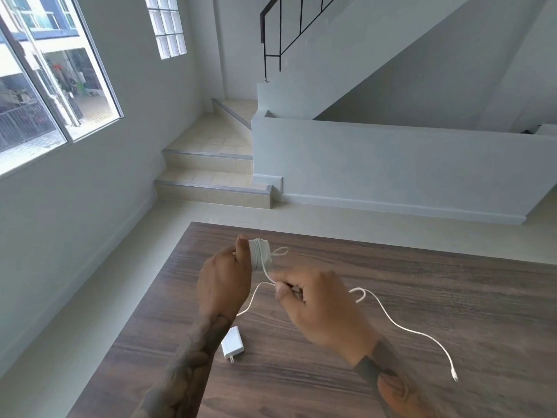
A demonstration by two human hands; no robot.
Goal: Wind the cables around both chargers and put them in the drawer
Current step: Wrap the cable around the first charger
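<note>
Above a dark wood-grain surface (391, 297), a person's left hand (224, 282) grips a white charger (259, 254) already ringed with several turns of white cable (266, 271), holding it in the air over the far half of the surface. The charger's wrapped body runs roughly up and down in the frame, with the turns of cable crossing it side to side; a small loop of cable sticks out to its right. The right hand (319, 303) pinches the same cable between thumb and curled fingers just below and to the right of the charger, the strand running taut from the pinch up to the windings.

A second white charger (232, 344) lies flat on the surface near the left forearm, its long axis tilted slightly off the vertical and its plug prongs pointing toward the near edge. A loose white cable (401, 324) curls out from behind the right hand and trails across the surface to the right, its connector end (454, 377) resting near the right edge and pointing toward the viewer. Another slack strand arcs down from the right hand's pinch toward the left wrist.

Beyond the surface stand tiled stairs (211, 179), a low white wall (391, 164) and a window (54, 86). No drawer is in view.
</note>
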